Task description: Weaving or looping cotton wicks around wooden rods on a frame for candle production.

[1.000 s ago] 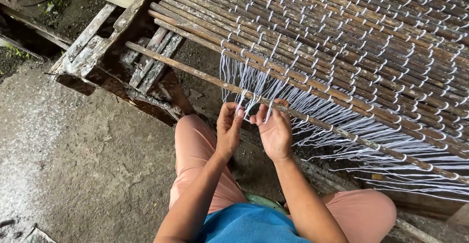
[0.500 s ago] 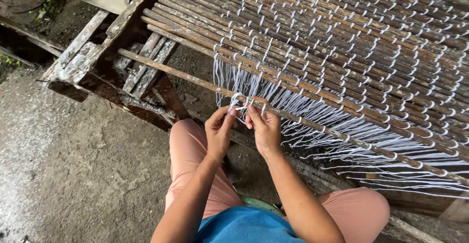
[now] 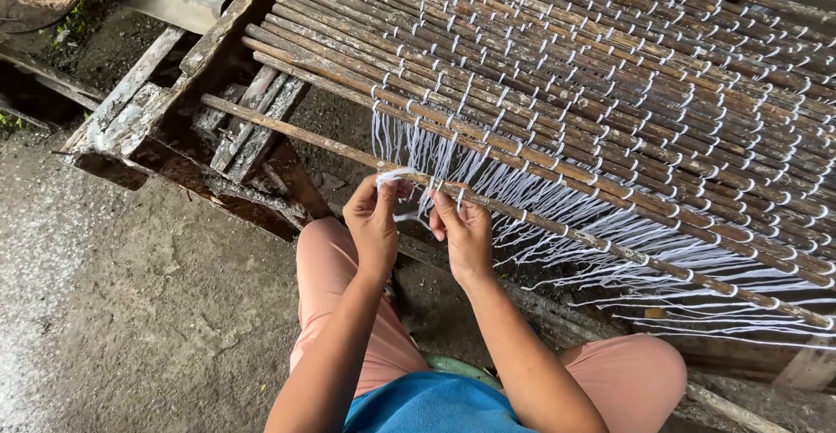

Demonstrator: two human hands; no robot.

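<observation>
Already most sticks (image 3: 610, 76) are bound, and the left hand (image 3: 373, 224) and right hand (image 3: 463, 234) pinch white string (image 3: 394, 174) at the loose nearest stick (image 3: 287, 128), with hanging strands left untied.

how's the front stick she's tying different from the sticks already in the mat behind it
The front stick lies apart from the rest, loose white strings hanging around it; the tied sticks sit packed side by side, bound by rows of knots. Both hands work string at the front stick only. Both are thin, brown and parallel.
</observation>
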